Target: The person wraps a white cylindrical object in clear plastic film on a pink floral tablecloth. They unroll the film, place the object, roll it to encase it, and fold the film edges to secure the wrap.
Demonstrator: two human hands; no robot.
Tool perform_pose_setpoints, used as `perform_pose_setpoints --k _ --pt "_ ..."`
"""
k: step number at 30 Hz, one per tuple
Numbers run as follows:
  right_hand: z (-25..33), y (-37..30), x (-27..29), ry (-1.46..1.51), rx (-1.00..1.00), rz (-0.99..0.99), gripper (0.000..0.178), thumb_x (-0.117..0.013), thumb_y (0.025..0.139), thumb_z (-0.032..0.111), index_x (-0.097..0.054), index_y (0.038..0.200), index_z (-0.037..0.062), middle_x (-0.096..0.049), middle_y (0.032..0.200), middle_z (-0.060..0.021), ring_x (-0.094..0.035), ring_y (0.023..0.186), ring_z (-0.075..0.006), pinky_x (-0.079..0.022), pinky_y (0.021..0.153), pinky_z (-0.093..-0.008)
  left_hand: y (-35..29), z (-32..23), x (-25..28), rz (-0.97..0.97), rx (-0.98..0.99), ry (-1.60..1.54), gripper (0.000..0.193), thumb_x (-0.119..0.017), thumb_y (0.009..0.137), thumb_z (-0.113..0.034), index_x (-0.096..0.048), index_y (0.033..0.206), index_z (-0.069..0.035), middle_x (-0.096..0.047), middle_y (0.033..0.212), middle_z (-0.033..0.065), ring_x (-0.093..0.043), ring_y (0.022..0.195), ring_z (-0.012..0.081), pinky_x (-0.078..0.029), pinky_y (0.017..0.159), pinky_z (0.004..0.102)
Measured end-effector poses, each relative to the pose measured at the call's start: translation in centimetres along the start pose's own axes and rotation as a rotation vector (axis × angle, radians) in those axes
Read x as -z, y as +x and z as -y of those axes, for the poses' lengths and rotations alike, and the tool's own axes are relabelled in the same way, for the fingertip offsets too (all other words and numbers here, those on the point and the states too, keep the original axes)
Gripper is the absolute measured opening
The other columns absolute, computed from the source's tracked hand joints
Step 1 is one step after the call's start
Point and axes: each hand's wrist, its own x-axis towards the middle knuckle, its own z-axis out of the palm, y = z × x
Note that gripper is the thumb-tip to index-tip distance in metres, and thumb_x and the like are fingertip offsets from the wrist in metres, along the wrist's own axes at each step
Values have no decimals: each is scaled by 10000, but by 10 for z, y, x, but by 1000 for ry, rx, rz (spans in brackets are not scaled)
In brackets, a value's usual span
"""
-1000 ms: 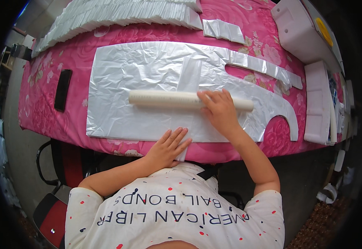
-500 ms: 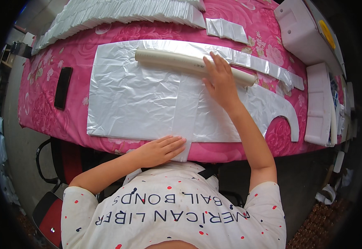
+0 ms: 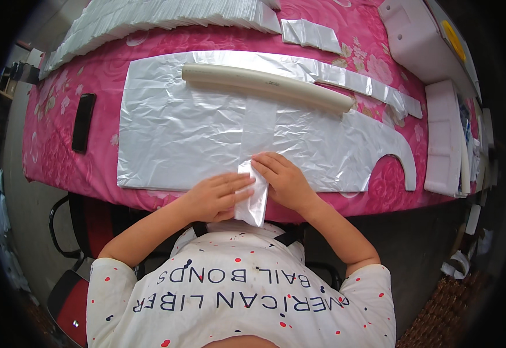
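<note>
A large white plastic T-shirt bag [image 3: 189, 139] lies flat in front of me. Across its far part rests a long cream tube [image 3: 264, 81], with no hand on it. At the bag's near edge a shiny white plastic strip [image 3: 256, 203] is folded up, its lower end hanging over the table edge towards my lap. My left hand [image 3: 215, 194] lies on the strip's left side, fingers stretched out and slightly apart. My right hand [image 3: 285, 180] grips the strip's upper end from the right, fingers close together; its thumb is hidden.
A black phone [image 3: 84, 123] lies to the left on the pink flowered tablecloth [image 3: 50, 139]. Stacks of folded white bags [image 3: 166, 14] line the back, with a small folded bundle [image 3: 311, 35] beside them. White foam boxes [image 3: 443, 139] stand at the right.
My right hand has left the tube and come down to the strip, whose end is now folded up. My left hand has shifted slightly onto it. The tube stays on the bag.
</note>
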Motion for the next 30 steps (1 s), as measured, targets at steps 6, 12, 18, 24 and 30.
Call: perform_pose_setpoints --k 6,12,18,24,30 --pt "2 -2 -1 -125 -53 -110 290 -609 661 20 -626 951 32 -609 1007 -86 -569 924 -241 -485 788 -337 9 22 -3 54 37 315 589 -645 665 -161 -500 1223 -43 -512 1264 101 -487 1172 231 -365 995 390" --pt "-4 0 0 -48 -130 -161 249 -629 674 33 -651 918 78 -642 874 -48 -593 781 -209 -501 668 -327 21 19 -3 -77 172 146 561 -628 666 -113 -516 1212 -43 -603 1100 100 -564 1019 256 -430 855 368" --pt "-6 23 13 302 -632 -52 126 -612 779 123 -658 831 18 -644 716 -120 -621 650 -270 -478 593 -329 37 26 1 -232 739 -345 382 -508 832 -113 -526 1213 -95 -630 861 122 -574 809 298 -428 716 401" --pt "-19 37 14 387 -808 -25 191 -602 788 172 -647 790 -13 -642 677 -139 -623 595 -266 -475 571 -327 44 24 -7 -453 483 -17 525 -496 864 -196 -355 1329 2 -465 1242 191 -471 1104 317 -354 944 401" --pt "-24 38 10 374 -867 -8 191 -629 757 180 -636 767 -11 -630 640 -114 -619 596 -247 -475 574 -319 47 17 -29 56 440 317 739 -524 830 -381 -255 1371 45 -200 1455 198 -142 1371 310 -122 1109 416"
